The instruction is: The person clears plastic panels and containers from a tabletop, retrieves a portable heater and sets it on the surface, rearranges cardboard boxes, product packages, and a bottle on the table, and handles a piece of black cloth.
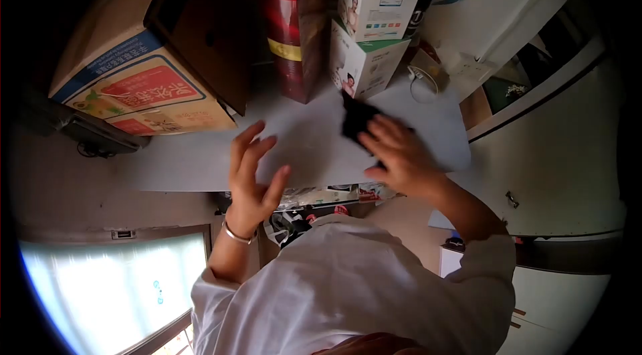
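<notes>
A black cloth (358, 119) lies on the grey tabletop (307, 144), just in front of two stacked white and green boxes (368, 64). My right hand (400, 156) rests over the cloth's near right part, palm down with its fingers apart; the part beneath the hand is hidden. To the left, my left hand (251, 178) is raised over the front edge of the tabletop, its fingers spread and holding nothing. A bracelet circles the left wrist.
A large cardboard box (157, 91) stands at the left. A tall red box (286, 34) is at the back middle. Behind the stacked boxes is a dark cylinder (422, 4). A pale cable loop (422, 84) lies at the back right. Drawers or shelves with items sit below the front edge.
</notes>
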Available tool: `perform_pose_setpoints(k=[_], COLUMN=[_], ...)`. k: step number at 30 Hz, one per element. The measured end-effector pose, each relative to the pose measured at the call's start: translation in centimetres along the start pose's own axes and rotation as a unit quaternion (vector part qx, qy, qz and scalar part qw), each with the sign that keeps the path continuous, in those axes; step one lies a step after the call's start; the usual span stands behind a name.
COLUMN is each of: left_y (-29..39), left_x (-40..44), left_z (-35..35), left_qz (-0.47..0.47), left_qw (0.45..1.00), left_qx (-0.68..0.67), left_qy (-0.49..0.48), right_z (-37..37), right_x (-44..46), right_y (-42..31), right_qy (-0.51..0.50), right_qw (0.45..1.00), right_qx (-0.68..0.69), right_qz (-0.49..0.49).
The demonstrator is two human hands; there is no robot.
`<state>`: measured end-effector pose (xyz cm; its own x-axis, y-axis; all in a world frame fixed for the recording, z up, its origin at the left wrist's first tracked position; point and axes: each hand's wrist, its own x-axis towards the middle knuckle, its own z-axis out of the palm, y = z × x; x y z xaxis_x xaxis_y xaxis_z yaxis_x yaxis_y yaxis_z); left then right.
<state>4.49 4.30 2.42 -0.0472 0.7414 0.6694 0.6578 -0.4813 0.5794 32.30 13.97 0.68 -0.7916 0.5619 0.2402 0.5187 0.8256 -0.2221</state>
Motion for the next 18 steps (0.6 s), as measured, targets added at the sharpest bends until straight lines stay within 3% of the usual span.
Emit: perform_pose_setpoints(k=[3,5,7,9,10,11,18], left_y=[-0.5,-0.7,-0.6,-1.1,-1.5,-1.8,-5.1], left_x=[3.0,4.6,5.5,5.7,5.7,5.7,5.1], left_z=[2.3,4.0,5.1,5.2,5.2,5.2,4.9], left_qz=[0.024,0.038,-0.004,-0.035,-0.041,-0.047,-0.132], left_qw=[0.996,0.991,0.990,0.991,0.992,0.991,0.986], left_qx=[-0.046,-0.043,-0.045,-0.005,0.035,0.077,0.092], left_qy=[-0.076,-0.122,-0.136,-0.129,-0.114,-0.097,-0.039], right_z=[-0.6,-1.4,-2.0,-2.5,-3.5,-3.3,-0.1], right_x=[-1.8,-1.4,0.4,2.8,4.1,6.0,10.7], right_y=[4.3,5.1,5.8,5.2,4.7,4.6,3.4], right_qy=[0.073,0.066,0.172,0.247,0.227,0.155,0.174], right_qw=[0.993,0.991,0.983,0.959,0.963,0.960,0.973], right_qx=[-0.066,-0.049,0.021,0.060,0.029,0.105,0.087], right_qz=[0.070,0.103,0.057,0.125,0.139,0.208,0.125])
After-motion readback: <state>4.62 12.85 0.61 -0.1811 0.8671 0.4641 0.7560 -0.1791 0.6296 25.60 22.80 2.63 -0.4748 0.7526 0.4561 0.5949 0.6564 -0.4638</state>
